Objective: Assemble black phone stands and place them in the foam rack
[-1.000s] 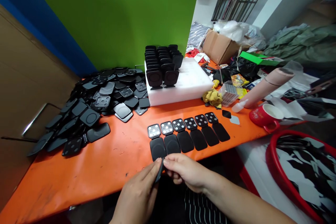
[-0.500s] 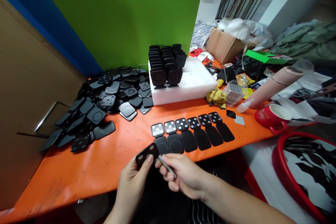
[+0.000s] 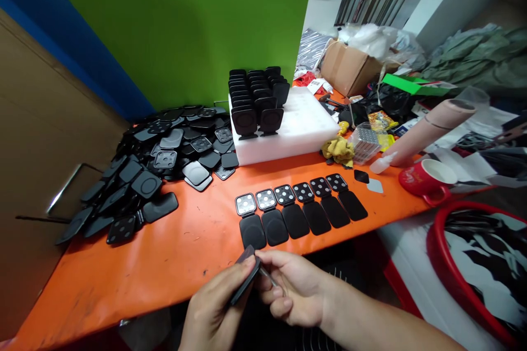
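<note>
At the table's front edge my left hand [image 3: 220, 296] is closed around a black hinged plate [image 3: 244, 281], now tilted nearly edge-on. My right hand [image 3: 294, 285] pinches a thin silver rod [image 3: 268, 276], which looks like a stack of small disc magnets. Its fingertips meet the plate's right edge; the exact contact is hidden. Just beyond the hands lies a row of several unfolded black hinged plates [image 3: 296, 221]. Their far halves, such as the one at the left end [image 3: 246, 204], show round silver discs.
A heap of black plates [image 3: 144, 182] covers the table's left side. Several plates stand on a white foam block [image 3: 284, 145]. To the right are a yellow cloth [image 3: 338, 151], a clear box of silver discs [image 3: 366, 143], a red mug [image 3: 426, 178] and a red-rimmed bin [image 3: 442, 263].
My left hand has turned the plate from face-up to nearly edge-on. Both hands have come slightly lower in view, and the right fingertips now meet at the plate's edge.
</note>
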`<state>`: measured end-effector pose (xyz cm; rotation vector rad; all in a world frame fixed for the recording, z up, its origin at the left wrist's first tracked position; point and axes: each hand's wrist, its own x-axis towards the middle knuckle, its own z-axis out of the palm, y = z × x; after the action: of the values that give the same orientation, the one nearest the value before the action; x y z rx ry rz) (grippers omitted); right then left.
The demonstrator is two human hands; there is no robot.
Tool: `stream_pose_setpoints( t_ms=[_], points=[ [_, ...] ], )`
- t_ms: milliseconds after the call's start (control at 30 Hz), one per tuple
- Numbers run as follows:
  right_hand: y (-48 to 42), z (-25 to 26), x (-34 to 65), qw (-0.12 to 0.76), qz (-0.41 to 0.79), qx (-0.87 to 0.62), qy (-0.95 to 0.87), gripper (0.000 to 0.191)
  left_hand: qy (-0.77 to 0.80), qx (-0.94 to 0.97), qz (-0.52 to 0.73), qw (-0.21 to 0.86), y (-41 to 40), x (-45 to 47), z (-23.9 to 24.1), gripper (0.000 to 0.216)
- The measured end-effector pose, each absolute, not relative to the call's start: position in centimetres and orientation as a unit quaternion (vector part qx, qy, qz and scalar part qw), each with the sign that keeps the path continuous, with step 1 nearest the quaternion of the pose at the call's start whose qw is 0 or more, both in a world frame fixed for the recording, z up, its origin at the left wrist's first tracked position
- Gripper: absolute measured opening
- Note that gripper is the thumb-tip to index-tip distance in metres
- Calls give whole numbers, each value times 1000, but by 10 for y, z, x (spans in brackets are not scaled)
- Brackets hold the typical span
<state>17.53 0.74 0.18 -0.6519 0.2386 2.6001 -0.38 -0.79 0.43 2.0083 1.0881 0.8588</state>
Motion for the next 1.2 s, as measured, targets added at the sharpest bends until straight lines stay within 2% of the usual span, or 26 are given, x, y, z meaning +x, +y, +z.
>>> stream_pose_setpoints(
  t_ms=[100,200,333,467,600,900,1000,1200],
  points=[
    [8,5,168,246,929,-258,95,20,429,757,344,352,-8,-5,3,33],
    [16,13,167,297,916,-264,50,21,511,685,364,371,13,-11,-6,22],
    [27,19,173,367,885,-286,-33,25,635,587,373,336,69,-25,-32,45],
    [23,11,175,347,882,-314,-47,27,666,635,302,250,109,-25,-57,47],
    [16,1,177,356,871,-337,-43,28,671,661,283,182,112,-8,-70,46],
    [19,-1,182,381,834,-383,-112,31,695,664,264,83,130,-20,-59,43],
    [18,-3,179,376,833,-385,-130,32,729,633,254,62,169,-33,-53,51],
    [11,-6,177,385,812,-407,-161,31,801,562,201,44,229,-39,-50,82]
  ],
)
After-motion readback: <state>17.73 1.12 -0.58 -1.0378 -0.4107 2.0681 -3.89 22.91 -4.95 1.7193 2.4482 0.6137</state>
